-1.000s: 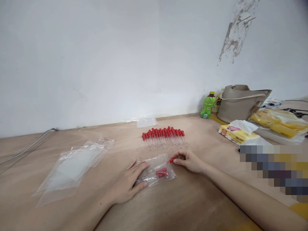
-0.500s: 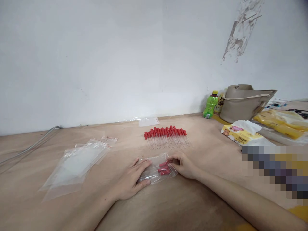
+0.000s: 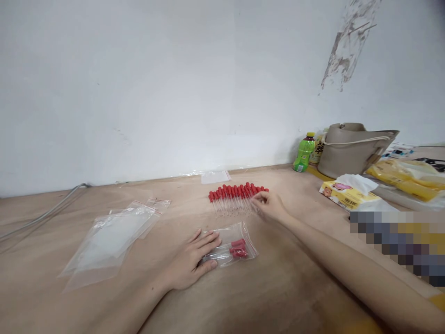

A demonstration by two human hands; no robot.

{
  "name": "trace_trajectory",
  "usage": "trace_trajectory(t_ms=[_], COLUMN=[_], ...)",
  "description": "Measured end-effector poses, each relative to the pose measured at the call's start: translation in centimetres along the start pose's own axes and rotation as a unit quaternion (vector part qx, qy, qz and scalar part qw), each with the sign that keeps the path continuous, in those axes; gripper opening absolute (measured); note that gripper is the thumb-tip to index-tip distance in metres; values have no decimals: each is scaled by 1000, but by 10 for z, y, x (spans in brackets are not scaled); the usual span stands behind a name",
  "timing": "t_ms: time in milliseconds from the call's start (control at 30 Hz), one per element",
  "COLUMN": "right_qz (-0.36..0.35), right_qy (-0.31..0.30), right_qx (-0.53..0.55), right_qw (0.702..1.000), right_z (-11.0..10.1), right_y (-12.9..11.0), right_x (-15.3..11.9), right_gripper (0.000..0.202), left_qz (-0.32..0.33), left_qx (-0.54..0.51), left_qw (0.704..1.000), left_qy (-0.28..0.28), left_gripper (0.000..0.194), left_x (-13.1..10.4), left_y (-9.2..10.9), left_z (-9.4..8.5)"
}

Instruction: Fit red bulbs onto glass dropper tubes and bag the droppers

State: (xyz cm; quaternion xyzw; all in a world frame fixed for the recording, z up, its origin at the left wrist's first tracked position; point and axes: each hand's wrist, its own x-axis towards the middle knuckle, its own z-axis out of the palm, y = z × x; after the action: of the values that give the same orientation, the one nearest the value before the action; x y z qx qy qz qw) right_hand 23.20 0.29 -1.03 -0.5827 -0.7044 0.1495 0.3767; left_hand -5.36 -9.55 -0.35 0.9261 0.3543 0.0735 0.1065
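My left hand (image 3: 193, 260) lies flat with its fingers stretched out, pressing the left end of a clear zip-lock bag (image 3: 225, 230) to the table. Several droppers with red bulbs (image 3: 238, 250) lie inside the bag, their bulbs toward its red-striped mouth at the right. Behind it is a row of red-bulbed droppers (image 3: 233, 191), clear stems pointing toward me. At the right end of that row, my right hand (image 3: 269, 204) has its fingertips pinched together over the stems. Whether a dropper is between them cannot be made out.
Loose clear zip-lock bags (image 3: 113, 236) overlap at the left, near a grey cable (image 3: 57, 203). Another bag (image 3: 214, 176) lies by the wall. At the right stand a green bottle (image 3: 304, 153), a beige handbag (image 3: 347, 150) and a tissue pack (image 3: 347, 194).
My right hand has left the bag's mouth and moved up to the right end of the dropper row. My left hand stays on the bag.
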Motion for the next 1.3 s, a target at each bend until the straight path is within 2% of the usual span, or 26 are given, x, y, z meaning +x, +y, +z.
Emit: trace_trajectory(t_ms=[133,233,400,533,600,700,733,767,833,933,1067,1133,1233,1300], right_qz=[42,71,100,100,86,69,67,67,94,143,159,146,95,37], right_qy=[76,101,103,83,77,91,101,117,116,110,51,-6,-91,-128], right_qx=[-59,-76,-34,60,115,179,204,277,374,445,494,483,382,289], right_qw=[994,989,989,990,987,977,971,951,915,877,853,863,915,948], right_z=[6,15,22,12,2,-12,-15,-16,-14,-4,7,8,4,0], right_y=[2,2,3,-3,-7,-11,-10,-9,-5,-3,-9,-11,-8,-5], right_x=[45,63,79,83,76,47,34,20,-7,-39,-60,-64,-66,-65], right_gripper=[27,27,14,16,22,28,29,29,33,39,40,37,30,25], left_qz=[2,5,-1,-4,-4,-1,-1,-1,-2,-4,-9,-14,-19,-21], left_qx=[-9,-21,-18,-14,-11,-11,-13,-14,-13,-8,0,4,10,12], left_qw=[1000,1000,1000,1000,1000,1000,1000,1000,1000,1000,1000,1000,1000,1000], left_qy=[1,7,-2,-6,-9,-13,-13,-13,-15,-21,-15,-6,8,12], left_gripper=[47,47,48,48,49,48,48,48,47,47,49,53,57,57], left_x=[0,0,-1,-2,-2,-1,-1,-1,-1,0,0,0,-1,-1], left_y=[-3,-2,1,2,1,0,0,0,1,1,2,3,4,4], left_z=[2,2,-1,-2,-2,-2,-2,-2,-2,-3,-2,-2,-1,-1])
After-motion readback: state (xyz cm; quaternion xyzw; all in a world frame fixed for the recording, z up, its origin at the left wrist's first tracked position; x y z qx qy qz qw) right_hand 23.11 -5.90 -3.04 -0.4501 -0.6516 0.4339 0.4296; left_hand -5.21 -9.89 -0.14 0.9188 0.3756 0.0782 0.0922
